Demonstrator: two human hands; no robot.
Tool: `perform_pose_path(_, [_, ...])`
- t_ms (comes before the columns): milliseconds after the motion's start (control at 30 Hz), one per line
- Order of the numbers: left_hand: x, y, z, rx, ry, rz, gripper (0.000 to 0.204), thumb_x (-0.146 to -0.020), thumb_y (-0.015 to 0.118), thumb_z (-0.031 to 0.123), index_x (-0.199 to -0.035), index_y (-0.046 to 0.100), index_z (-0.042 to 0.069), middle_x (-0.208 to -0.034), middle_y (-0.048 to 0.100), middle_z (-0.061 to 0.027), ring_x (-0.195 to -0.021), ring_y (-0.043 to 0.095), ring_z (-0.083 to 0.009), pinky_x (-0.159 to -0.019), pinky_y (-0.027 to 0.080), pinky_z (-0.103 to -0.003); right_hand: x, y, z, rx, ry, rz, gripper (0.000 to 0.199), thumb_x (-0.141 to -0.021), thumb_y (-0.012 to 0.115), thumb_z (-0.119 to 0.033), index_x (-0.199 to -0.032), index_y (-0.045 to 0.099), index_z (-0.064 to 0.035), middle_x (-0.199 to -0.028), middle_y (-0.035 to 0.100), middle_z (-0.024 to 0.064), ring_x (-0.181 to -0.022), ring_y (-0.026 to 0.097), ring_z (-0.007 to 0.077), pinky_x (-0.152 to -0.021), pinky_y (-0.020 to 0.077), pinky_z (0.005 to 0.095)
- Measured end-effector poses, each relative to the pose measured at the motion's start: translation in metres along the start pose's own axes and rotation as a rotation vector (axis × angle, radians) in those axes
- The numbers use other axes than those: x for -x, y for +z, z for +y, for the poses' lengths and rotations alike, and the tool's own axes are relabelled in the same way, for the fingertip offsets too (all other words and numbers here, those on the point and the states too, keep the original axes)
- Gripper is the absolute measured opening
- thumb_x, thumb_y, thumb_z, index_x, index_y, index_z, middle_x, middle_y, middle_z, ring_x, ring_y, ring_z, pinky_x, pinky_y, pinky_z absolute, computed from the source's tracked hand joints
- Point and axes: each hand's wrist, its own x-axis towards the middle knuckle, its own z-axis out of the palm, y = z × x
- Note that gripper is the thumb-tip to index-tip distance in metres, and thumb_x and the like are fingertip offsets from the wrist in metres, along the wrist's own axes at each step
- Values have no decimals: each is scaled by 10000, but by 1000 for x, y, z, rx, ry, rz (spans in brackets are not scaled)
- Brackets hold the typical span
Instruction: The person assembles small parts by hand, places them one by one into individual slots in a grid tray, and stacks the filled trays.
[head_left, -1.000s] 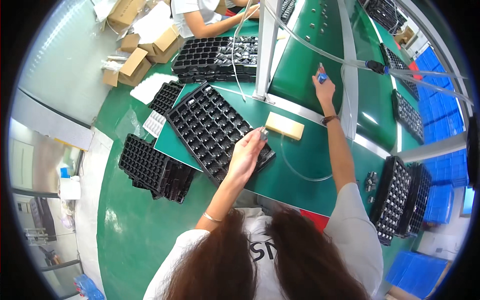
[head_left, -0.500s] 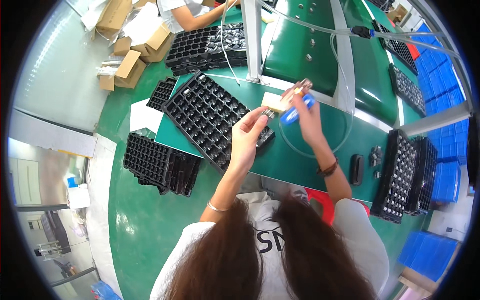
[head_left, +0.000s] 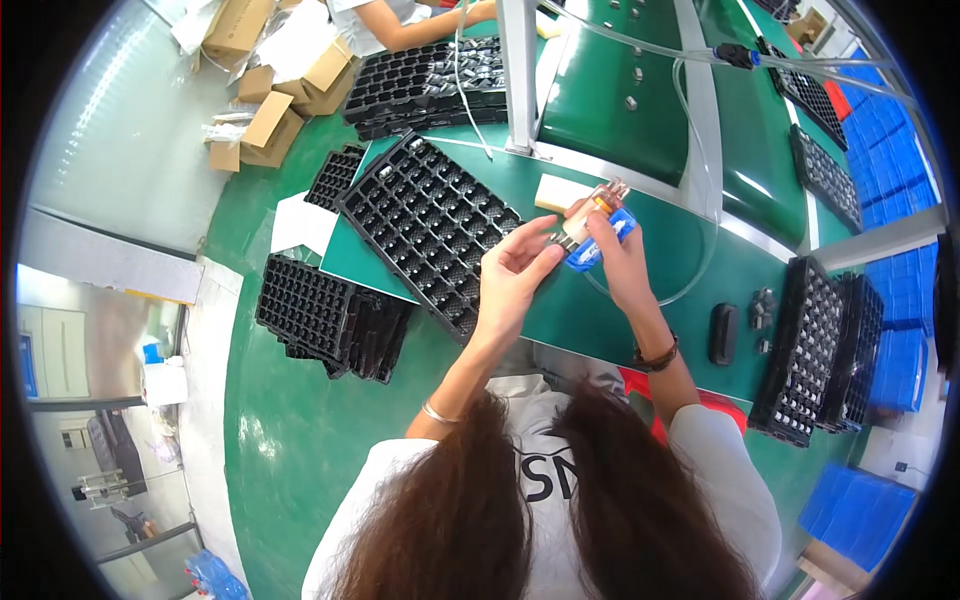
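Over the green table, my left hand is closed in a pinch on a small metal part. My right hand is wrapped round a blue-and-clear handheld object with an orange band; I cannot make out its exact kind. Its lower end is at the metal part, and whether they touch is unclear. Just behind the hands lies a pale yellow block. Left of my left hand, a black compartment tray lies slanted on the table, with small metal pieces in some pockets.
Right of my hands lie a black oblong object and several small metal parts. Filled black trays stand at the right edge. Stacked trays sit lower left. A clear hose hangs ahead. Another person's arm is at the far side.
My right hand has brought the blue-and-clear object down to the metal part in my left hand. The whole view has shifted slightly.
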Motion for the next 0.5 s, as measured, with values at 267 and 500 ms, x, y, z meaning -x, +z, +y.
perform_pose_path(267, [-15,-11,-11,-24,20,5,369,-821,621,22,-1179,537,-9,-972,632,-60,-849,583,-81,-771,465,-206,-10,5,26,-14,-3,39,198,-891,499,-158,-1006,557,-8,-887,596,26,-787,556,69,-676,443,204])
perform_pose_path(500, [-104,-92,-8,-786,218,210,369,-798,637,100,-1147,557,10,-1023,619,-88,-907,589,-167,-810,461,-273,-47,-33,72,437,-254,302,239,-801,652,-173,-887,591,41,-753,635,85,-672,602,146,-633,473,274])
